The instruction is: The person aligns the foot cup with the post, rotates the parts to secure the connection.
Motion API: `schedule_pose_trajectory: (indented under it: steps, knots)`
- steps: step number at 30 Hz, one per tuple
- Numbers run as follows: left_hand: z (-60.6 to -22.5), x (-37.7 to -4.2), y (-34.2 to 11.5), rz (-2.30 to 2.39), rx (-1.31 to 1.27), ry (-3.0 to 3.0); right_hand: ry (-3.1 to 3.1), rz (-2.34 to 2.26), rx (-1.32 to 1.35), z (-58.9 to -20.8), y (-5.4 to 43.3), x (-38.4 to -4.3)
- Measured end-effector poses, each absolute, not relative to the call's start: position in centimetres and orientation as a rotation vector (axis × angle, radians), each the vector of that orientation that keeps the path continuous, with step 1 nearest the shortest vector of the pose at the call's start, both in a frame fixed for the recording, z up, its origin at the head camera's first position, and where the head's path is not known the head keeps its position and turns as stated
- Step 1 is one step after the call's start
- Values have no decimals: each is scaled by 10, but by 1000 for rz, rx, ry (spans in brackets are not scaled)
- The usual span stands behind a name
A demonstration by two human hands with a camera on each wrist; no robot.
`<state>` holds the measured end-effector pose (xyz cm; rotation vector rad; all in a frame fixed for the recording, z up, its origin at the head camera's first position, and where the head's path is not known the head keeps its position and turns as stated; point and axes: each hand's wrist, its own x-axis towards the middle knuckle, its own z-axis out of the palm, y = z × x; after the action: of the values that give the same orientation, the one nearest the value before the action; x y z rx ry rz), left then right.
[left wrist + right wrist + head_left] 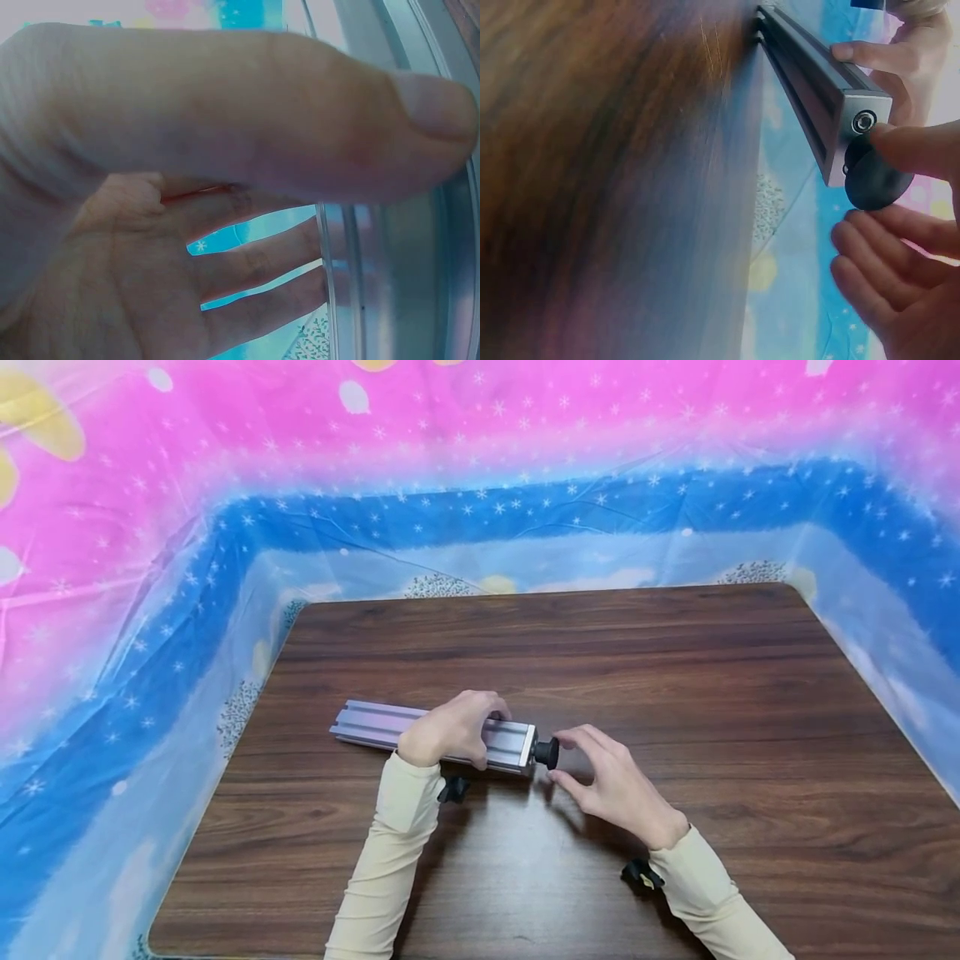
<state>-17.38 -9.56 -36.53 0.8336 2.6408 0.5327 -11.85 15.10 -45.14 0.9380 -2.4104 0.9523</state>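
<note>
A silver aluminium extrusion profile [375, 718] with long grooves lies on the wooden table, its right end towards my right hand. My left hand [457, 727] grips it from above, thumb on the near side and fingers over the far side. In the left wrist view the thumb lies across the grooved profile [409, 262]. A black round levelling foot [547, 753] sticks out of the profile's end plate [862, 109], beside a bolt head [865, 121]. My right hand [618, 785] pinches the foot's disc [877, 181] between thumb and fingers.
The brown wooden table [600, 652] has rounded corners. A pink and blue patterned cloth [480, 510] hangs behind and around it. Black straps [642, 875] sit at the wrists below the cream sleeves [690, 877].
</note>
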Motion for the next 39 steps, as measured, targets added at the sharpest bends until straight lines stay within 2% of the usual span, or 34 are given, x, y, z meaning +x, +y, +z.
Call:
schedule_pose_trajectory:
  steps: [12, 22, 39]
  knots:
    - [-367, -173, -97, 528, 836, 2638, -2628, 985, 784, -449, 148, -116]
    - [-366, -172, -97, 534, 814, 2637, -2465, 915, 963, -448, 147, -116]
    - [-368, -170, -98, 553, 819, 2642, -2592, 906, 862, -448, 147, -117]
